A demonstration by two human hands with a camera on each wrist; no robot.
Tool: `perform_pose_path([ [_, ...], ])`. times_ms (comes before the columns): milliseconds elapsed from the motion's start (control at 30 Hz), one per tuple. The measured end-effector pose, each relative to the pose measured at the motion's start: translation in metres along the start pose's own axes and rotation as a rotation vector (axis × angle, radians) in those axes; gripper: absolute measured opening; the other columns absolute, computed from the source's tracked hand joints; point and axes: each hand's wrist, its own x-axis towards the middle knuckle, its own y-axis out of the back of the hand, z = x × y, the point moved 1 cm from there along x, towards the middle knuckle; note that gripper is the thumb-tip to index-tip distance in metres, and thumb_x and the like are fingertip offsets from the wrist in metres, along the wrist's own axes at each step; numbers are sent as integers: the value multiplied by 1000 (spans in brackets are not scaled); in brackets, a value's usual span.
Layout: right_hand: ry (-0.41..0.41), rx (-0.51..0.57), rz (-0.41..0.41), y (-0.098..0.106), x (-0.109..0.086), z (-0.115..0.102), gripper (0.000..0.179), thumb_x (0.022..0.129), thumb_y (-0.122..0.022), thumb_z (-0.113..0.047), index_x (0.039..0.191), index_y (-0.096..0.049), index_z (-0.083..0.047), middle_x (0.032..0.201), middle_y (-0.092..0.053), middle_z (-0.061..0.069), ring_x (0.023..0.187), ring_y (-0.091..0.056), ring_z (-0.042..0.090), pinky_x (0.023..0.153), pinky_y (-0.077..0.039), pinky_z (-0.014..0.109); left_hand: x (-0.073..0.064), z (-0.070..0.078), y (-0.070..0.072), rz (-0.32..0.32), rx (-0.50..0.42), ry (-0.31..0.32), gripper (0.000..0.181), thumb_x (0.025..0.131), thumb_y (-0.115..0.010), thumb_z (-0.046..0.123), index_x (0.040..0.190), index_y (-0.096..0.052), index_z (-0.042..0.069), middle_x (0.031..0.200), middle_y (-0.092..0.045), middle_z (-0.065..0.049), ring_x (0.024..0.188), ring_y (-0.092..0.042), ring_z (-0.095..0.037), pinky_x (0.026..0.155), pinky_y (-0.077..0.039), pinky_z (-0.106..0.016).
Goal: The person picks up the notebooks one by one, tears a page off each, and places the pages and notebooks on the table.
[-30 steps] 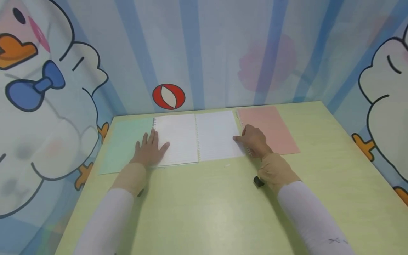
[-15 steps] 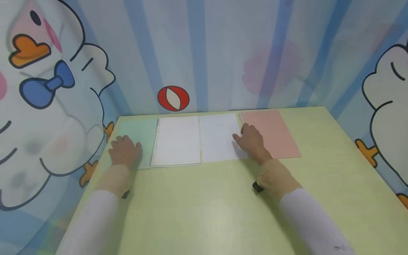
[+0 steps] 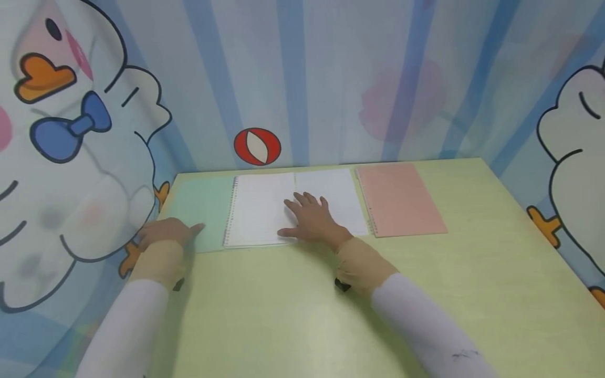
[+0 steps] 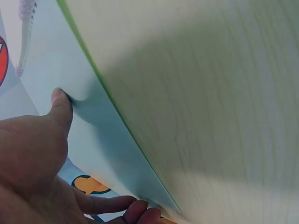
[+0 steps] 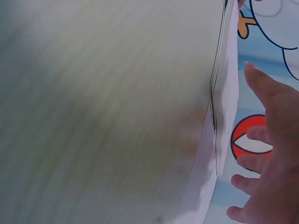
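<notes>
An open spiral notebook lies at the back left of the table, its pale green cover [image 3: 205, 205] on the left and white lined pages [image 3: 260, 210] to the right of the coil. Beside it lies another lined white sheet [image 3: 345, 191], then a pink cover [image 3: 402, 199] with holes along its left edge. My left hand [image 3: 165, 231] is at the green cover's outer edge. In the left wrist view its thumb [image 4: 60, 105] rests on the cover, while the other fingers bend at the far edge. My right hand [image 3: 314, 220] hovers with spread fingers above the white pages.
The light wooden table [image 3: 293, 304] extends in front of the notebooks and to the right of the pink cover. A cartoon-printed backdrop [image 3: 326, 79] rises along the table's back and sides, with a red ball [image 3: 257, 147] printed on it.
My left hand has moved left, from the white pages across the green cover to its outer edge. The right hand has left the pink cover's holed edge and moved left over the white pages.
</notes>
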Motion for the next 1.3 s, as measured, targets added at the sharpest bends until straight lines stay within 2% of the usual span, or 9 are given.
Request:
perform_pose_path([
  [133, 16, -25, -81, -5, 8, -8, 82, 96, -65, -69, 158, -50, -17, 173, -29, 12, 161, -22, 35, 124, -18, 67, 6, 0, -3, -14, 24, 13, 114, 91, -37, 91, 101, -64, -20, 87, -51, -35, 85, -51, -41, 63, -47, -43],
  [233, 14, -12, -108, -7, 12, -10, 81, 96, -67, -67, 156, -52, -15, 172, -32, 13, 160, -25, 32, 125, -18, 66, 6, -2, -2, -33, 19, -2, 129, 90, -33, 93, 120, -55, -30, 111, -48, -57, 107, -53, -65, 82, -54, -57],
  [400, 22, -24, -131, -7, 14, -12, 86, 96, -66, -68, 159, -48, -12, 172, -30, 15, 160, -26, 31, 125, -21, 64, -15, -10, 11, -108, -85, -4, 146, 87, -36, 95, 140, -19, -39, 141, -11, -67, 138, -17, -79, 112, -29, -79],
  [533, 29, -49, -140, -7, 16, -13, 88, 97, -64, -69, 161, -46, -11, 172, -29, 16, 160, -25, 32, 124, -23, 63, -28, -15, 18, -112, -35, -118, 126, 92, -47, 87, 140, -43, -29, 131, -41, -59, 126, -43, -70, 100, -42, -72],
  [633, 27, -54, -133, -7, 16, -12, 88, 97, -64, -69, 160, -46, -11, 172, -29, 16, 160, -26, 32, 124, -25, 63, -20, -15, 16, 2, 85, -217, 107, 96, -48, 81, 122, -64, -22, 112, -60, -47, 101, -60, -53, 81, -46, -57],
  [867, 12, -36, -151, -8, 16, -11, 89, 97, -64, -69, 161, -46, -10, 172, -29, 16, 160, -26, 32, 124, -26, 60, -5, -8, 23, 97, 1, -215, 101, 94, -66, 69, 109, -59, -30, 115, -56, -49, 94, -59, -53, 73, -54, -49],
  [1000, -1, -59, -144, -10, 18, -11, 89, 96, -64, -70, 160, -47, -12, 172, -31, 15, 159, -28, 32, 124, -27, 59, -19, 1, 54, 123, -33, -269, 60, 94, -76, 37, 101, -67, -22, 103, -67, -39, 95, -68, -52, 77, -58, -57],
  [1133, -2, -60, -147, -11, 19, -10, 89, 95, -65, -70, 160, -48, -12, 172, -31, 15, 159, -28, 32, 123, -28, 59, -37, 17, 86, 150, -101, -284, 27, 92, -63, 11, 88, -64, -15, 86, -66, -29, 74, -63, -37, 61, -56, -48],
  [1300, 4, -56, -150, -9, 18, -13, 89, 96, -65, -69, 160, -48, -11, 172, -31, 16, 159, -28, 33, 123, -29, 60, -70, 57, 106, 214, -109, -293, 24, 97, -47, 1, 102, -57, -20, 90, -60, -31, 79, -63, -38, 63, -57, -48],
])
